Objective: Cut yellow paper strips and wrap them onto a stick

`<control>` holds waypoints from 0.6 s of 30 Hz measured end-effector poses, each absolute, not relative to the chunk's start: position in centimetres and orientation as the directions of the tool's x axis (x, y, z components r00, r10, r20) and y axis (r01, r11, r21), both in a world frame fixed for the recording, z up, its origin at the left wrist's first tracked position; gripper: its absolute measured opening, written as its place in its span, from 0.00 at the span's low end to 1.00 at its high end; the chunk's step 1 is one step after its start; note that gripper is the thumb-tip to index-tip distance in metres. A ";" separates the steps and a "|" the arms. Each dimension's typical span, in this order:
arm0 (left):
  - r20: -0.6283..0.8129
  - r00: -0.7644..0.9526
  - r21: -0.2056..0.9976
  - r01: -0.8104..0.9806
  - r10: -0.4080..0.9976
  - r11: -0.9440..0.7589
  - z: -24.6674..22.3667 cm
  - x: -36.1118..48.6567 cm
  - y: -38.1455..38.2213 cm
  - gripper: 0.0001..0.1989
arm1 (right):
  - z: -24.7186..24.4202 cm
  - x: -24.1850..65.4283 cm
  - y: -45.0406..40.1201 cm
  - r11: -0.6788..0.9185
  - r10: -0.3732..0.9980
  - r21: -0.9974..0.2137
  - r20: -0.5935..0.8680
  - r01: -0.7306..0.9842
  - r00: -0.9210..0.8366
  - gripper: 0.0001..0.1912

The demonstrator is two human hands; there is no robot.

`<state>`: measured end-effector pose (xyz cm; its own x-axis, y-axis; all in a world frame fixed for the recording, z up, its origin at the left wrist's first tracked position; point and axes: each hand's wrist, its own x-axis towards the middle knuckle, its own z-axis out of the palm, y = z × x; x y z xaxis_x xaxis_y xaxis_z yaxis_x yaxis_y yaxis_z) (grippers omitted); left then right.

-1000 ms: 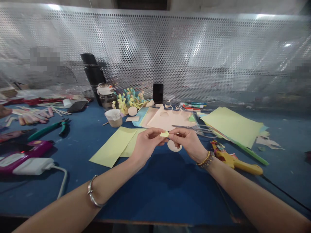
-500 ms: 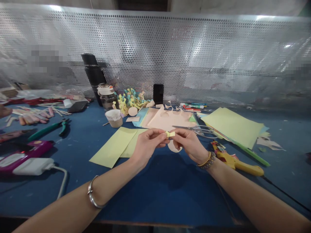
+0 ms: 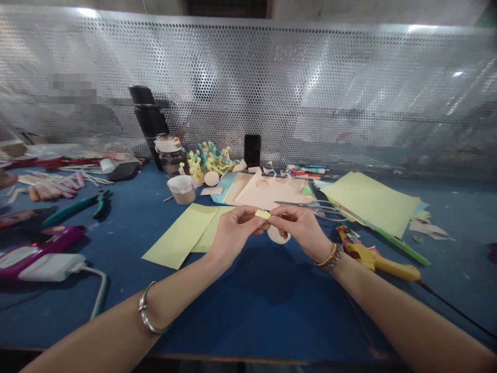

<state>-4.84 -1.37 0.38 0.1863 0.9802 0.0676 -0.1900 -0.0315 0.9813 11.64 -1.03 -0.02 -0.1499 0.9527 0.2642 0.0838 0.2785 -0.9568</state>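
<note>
Just behind the right hand (image 3: 297, 231) lie scissors (image 3: 314, 209).

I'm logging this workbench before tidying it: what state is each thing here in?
Left hand: fingers pinching the yellow paper scrap
Right hand: fingers pinching the scrap's other end
Scissors: lying flat, blades shut
Hot glue gun: lying on its side, cord attached
Phone: standing upright, screen dark
Glass jar: lid on

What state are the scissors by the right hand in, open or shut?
Shut: the scissors lie with their blades together in one thin point.
</note>
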 end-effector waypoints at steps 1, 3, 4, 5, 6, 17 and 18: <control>0.077 0.187 0.982 -0.183 0.979 -0.042 0.4 -4.9 -1.4 0.10 | 0.0 11.6 -1.0 0.278 0.953 -0.957 0.263 0.088 -0.149 0.11; 0.106 0.193 0.984 -0.164 0.975 -0.075 0.4 -4.9 -1.4 0.10 | 0.0 11.6 -1.1 0.272 0.955 -0.958 0.259 0.087 -0.142 0.11; 0.129 0.194 0.984 -0.145 0.972 -0.101 0.4 -4.9 -1.4 0.10 | 0.0 11.6 -1.1 0.269 0.957 -0.960 0.257 0.081 -0.134 0.11; 0.156 0.193 0.984 -0.120 0.969 -0.134 0.5 -5.0 -1.5 0.10 | 0.0 11.7 -1.1 0.265 0.959 -0.962 0.255 0.073 -0.125 0.11; 0.185 0.191 0.981 -0.091 0.964 -0.170 0.5 -5.0 -1.5 0.10 | -0.1 11.7 -1.1 0.261 0.961 -0.963 0.252 0.065 -0.116 0.11; 0.044 0.189 0.979 -0.204 0.981 -0.005 0.5 -4.8 -1.4 0.13 | -0.2 11.7 -1.2 0.347 0.934 -0.931 0.331 0.115 -0.138 0.11; 0.030 0.185 0.977 -0.212 0.982 0.010 0.6 -4.8 -1.5 0.13 | -0.2 11.7 -1.2 0.366 0.927 -0.923 0.349 0.121 -0.136 0.12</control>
